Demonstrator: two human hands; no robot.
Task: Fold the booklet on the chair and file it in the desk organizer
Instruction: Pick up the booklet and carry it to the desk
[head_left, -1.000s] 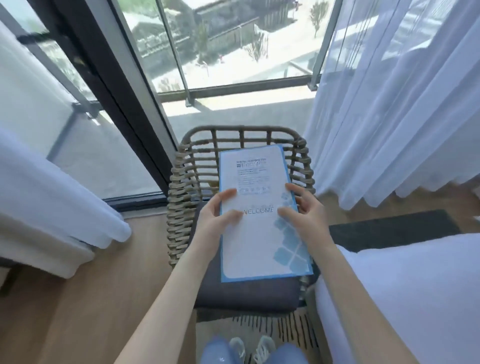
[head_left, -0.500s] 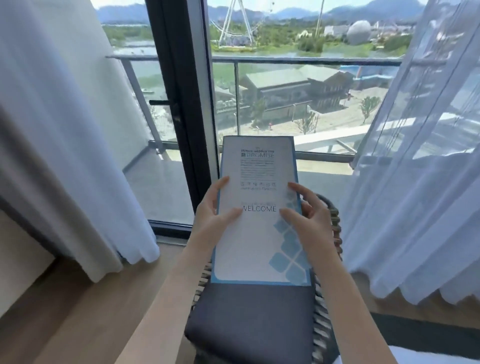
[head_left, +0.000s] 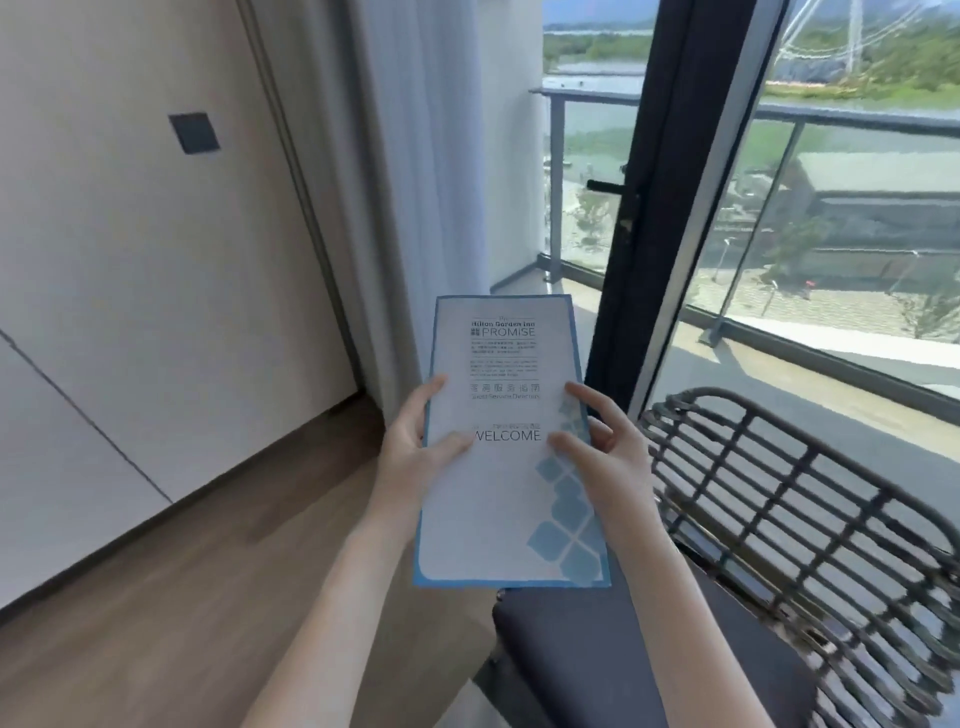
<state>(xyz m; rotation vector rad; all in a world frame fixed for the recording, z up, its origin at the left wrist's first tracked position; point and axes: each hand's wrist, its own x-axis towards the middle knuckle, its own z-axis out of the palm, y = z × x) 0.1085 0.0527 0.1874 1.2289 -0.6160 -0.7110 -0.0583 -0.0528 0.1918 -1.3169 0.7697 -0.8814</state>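
I hold a folded white booklet (head_left: 506, 499) with a blue border and the word WELCOME upright in front of me, lifted clear of the chair. My left hand (head_left: 415, 457) grips its left edge, thumb on the cover. My right hand (head_left: 608, 452) grips the right edge over the blue tile pattern. The wicker chair (head_left: 810, 499) with its dark seat cushion (head_left: 623, 654) is low on the right. No desk organizer is in view.
A white panelled wall (head_left: 145, 291) with a dark switch plate (head_left: 193, 133) fills the left. A sheer curtain (head_left: 415, 171) hangs beside the black door frame (head_left: 654, 218) of the balcony window. Wooden floor (head_left: 171, 597) runs along the lower left.
The booklet has been lifted off the chair in both hands. My view has swung left, from the chair and window toward the wall, and the chair now lies to the right.
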